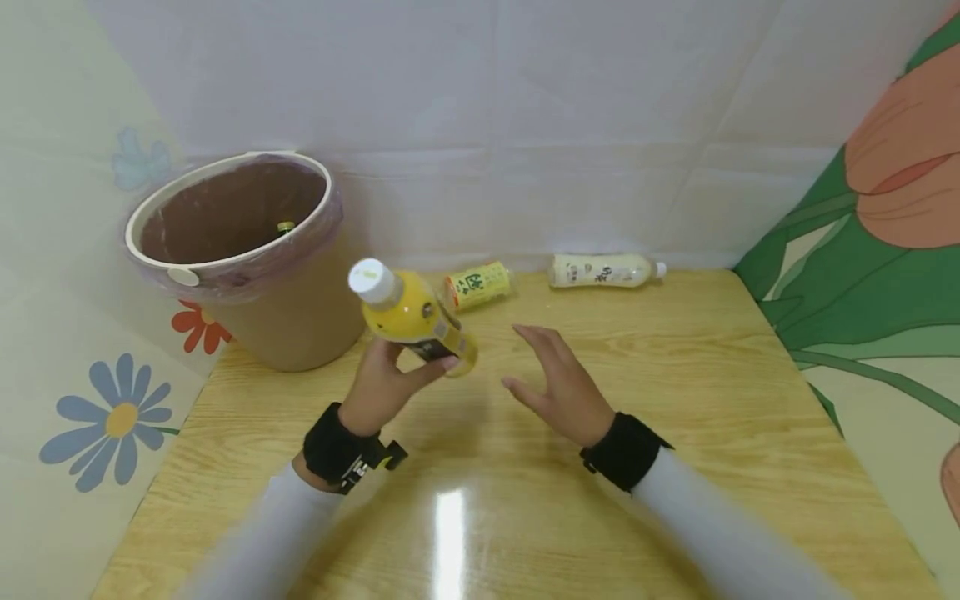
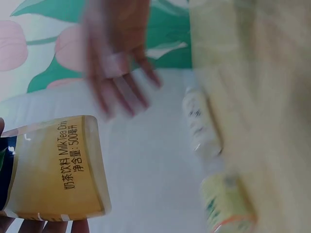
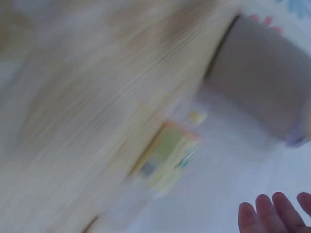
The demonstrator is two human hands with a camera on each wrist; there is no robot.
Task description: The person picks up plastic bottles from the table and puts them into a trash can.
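Note:
My left hand (image 1: 380, 385) grips a yellow milk tea bottle (image 1: 411, 310) with a white cap, holding it tilted above the table, cap toward the bin. In the left wrist view the bottle (image 2: 58, 167) shows its base end and printed label, with fingertips (image 2: 48, 226) under it. To the right, my right hand (image 1: 564, 392) hovers over the table with its fingers extended and nothing in them. Beyond the hands, a bottle with a yellow-green label (image 1: 478, 285) lies on its side, and a pale white-labelled bottle (image 1: 603, 271) lies farther right.
A tan bin (image 1: 300, 317) lined with a clear bag stands at the back left of the wooden table (image 1: 675, 358). Inside it a bottle with a gold cap (image 1: 286, 227) shows. A white-covered wall (image 1: 570, 167) runs along the back edge.

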